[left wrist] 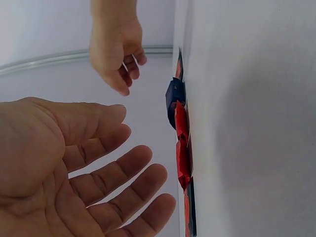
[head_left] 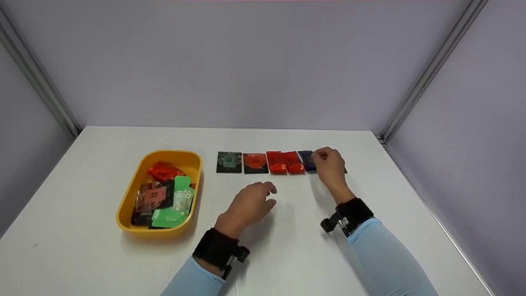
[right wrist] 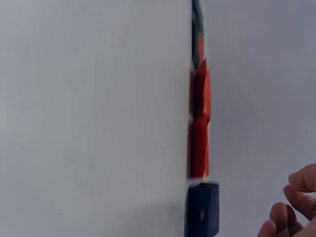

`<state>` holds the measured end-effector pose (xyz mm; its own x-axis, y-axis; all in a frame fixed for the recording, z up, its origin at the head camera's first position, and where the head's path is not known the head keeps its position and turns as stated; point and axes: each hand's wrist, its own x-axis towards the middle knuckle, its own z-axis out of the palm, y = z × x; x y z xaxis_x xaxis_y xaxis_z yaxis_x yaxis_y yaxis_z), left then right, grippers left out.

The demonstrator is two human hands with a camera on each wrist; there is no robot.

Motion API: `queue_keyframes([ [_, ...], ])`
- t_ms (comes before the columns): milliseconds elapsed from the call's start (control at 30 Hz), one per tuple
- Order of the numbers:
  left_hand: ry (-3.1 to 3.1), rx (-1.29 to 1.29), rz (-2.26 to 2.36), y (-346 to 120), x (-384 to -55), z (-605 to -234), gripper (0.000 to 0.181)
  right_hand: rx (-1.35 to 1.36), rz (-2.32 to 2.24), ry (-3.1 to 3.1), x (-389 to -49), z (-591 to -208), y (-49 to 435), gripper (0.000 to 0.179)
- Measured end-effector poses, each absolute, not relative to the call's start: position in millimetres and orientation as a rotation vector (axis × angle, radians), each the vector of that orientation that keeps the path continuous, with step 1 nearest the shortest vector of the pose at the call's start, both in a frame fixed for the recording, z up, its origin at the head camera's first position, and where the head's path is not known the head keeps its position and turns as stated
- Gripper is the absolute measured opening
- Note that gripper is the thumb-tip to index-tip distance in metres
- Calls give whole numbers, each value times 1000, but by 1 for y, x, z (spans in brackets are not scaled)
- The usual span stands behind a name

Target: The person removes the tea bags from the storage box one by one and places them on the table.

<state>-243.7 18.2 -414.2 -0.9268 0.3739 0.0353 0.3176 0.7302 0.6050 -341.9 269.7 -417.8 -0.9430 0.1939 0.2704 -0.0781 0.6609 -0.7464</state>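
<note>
A row of small packets lies across the table in the head view. From the left come a black packet with a green label [head_left: 229, 162], a black one with a red label [head_left: 255, 163], two red packets [head_left: 277, 163] and a dark blue packet [head_left: 306, 160]. My right hand [head_left: 331, 167] hovers over the row's right end with loosely bent fingers and nothing in them. It partly hides the dark blue packet and one more flat packet [left wrist: 179, 66]. Nearer to me, my left hand [head_left: 248, 203] hangs above the table, fingers spread and relaxed, holding nothing.
On the left stands a yellow bin [head_left: 174, 153]. Inside it lie a red packet [head_left: 164, 170], a green packet [head_left: 172, 209] and a dark packet with a red label [head_left: 155, 195], among others. Grey walls border the white table [head_left: 296, 255] at the back and sides.
</note>
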Motion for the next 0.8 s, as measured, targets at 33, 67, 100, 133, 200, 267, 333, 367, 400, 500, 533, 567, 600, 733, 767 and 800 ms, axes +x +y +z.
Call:
queue_keyframes([
  [33, 2847, 568, 966, 19, -245, -412, 27, -94, 1233, -2530, -338, -415, 263, 21],
  [67, 2856, 564, 964, 20, -246, -410, 27, -89, 1285, -2509, -335, -413, 256, 20],
  [100, 2867, 559, 964, 21, -246, -408, 27, -84, 1341, -2483, -331, -411, 249, 20],
  [133, 2879, 554, 962, 21, -247, -406, 27, -84, 1397, -2459, -327, -409, 243, 19],
  [200, 2902, 555, 960, 22, -247, -401, 27, -92, 1504, -2416, -318, -407, 232, 18],
  [267, 2925, 553, 956, 21, -247, -396, 27, -107, 1597, -2383, -309, -405, 222, 18],
  [333, 2933, 537, 959, 18, -245, -390, 27, -119, 1663, -2362, -301, -405, 214, 19],
  [367, 2938, 529, 961, 15, -245, -387, 28, -115, 1684, -2354, -298, -404, 211, 18],
  [400, 2945, 519, 959, 12, -244, -383, 28, -96, 1704, -2338, -295, -402, 209, 19],
  [500, 2961, 464, 971, -6, -240, -373, 29, -31, 1735, -2306, -286, -398, 202, 19],
  [533, 2975, 454, 974, -14, -239, -370, 29, -11, 1739, -2302, -283, -397, 200, 18],
  [567, 2994, 456, 970, -24, -238, -368, 29, 13, 1740, -2302, -281, -396, 198, 18],
  [600, 3013, 452, 959, -35, -238, -366, 29, 34, 1740, -2303, -278, -396, 195, 18],
  [733, 3048, 383, 878, -81, -240, -361, 32, 98, 1658, -2351, -269, -397, 187, 14],
  [767, 3046, 359, 840, -91, -242, -361, 33, 119, 1623, -2362, -268, -397, 185, 12],
  [800, 3034, 321, 803, -101, -242, -361, 35, 139, 1591, -2372, -266, -398, 184, 11],
])
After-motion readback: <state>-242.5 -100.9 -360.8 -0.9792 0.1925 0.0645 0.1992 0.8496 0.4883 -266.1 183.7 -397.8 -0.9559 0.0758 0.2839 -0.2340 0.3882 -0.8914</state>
